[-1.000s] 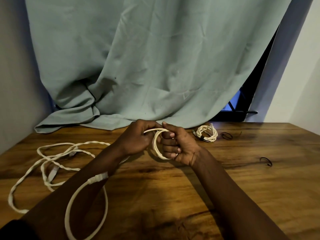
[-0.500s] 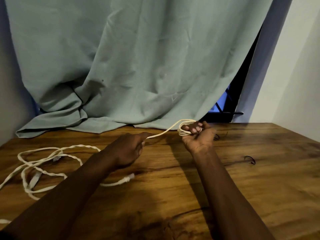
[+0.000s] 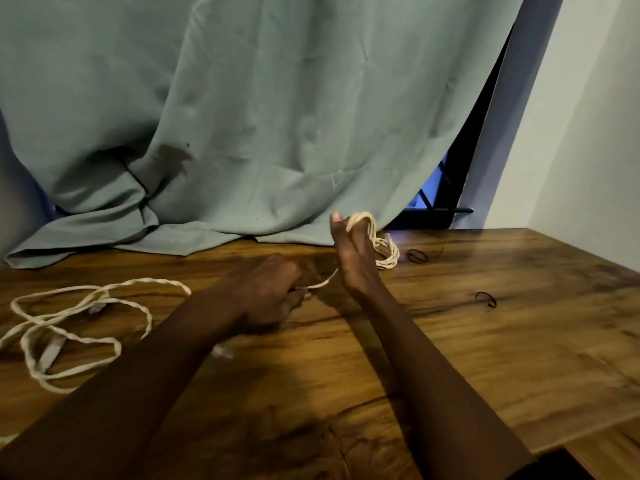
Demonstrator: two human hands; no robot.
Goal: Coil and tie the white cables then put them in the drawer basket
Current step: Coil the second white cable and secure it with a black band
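**Coiling the white cable, a few turns wound so far**

Winding is the step I read here. The white cable (image 3: 364, 219) hangs as several loops over the top of the right hand (image 3: 351, 261), raised above the far middle of the table (image 3: 485, 358). That hand stands edge-on with its thumb up. Its fingers are hidden behind the loops, so I judge it grips them but cannot tell how tightly. One strand runs down and left to the left hand (image 3: 270, 294), which pinches it low over the wood with curled fingers. The slack (image 3: 145, 280) trails in loose bends across the left of the table.

Plenty is still unwound. My next move calls for feeding more slack up and over the right hand, keeping the turns even so the twists don't snag.

Tying comes later. A far black tie (image 3: 416, 256) and a nearer black tie (image 3: 486, 300) lie to the right. A bundled coil (image 3: 387, 252) lies just behind the right hand. I see no drawer basket.

Against half a second ago, the right hand has turned from showing its curled fingertips to edge-on. The left hand sits closer to it, and the strand between them is shorter.
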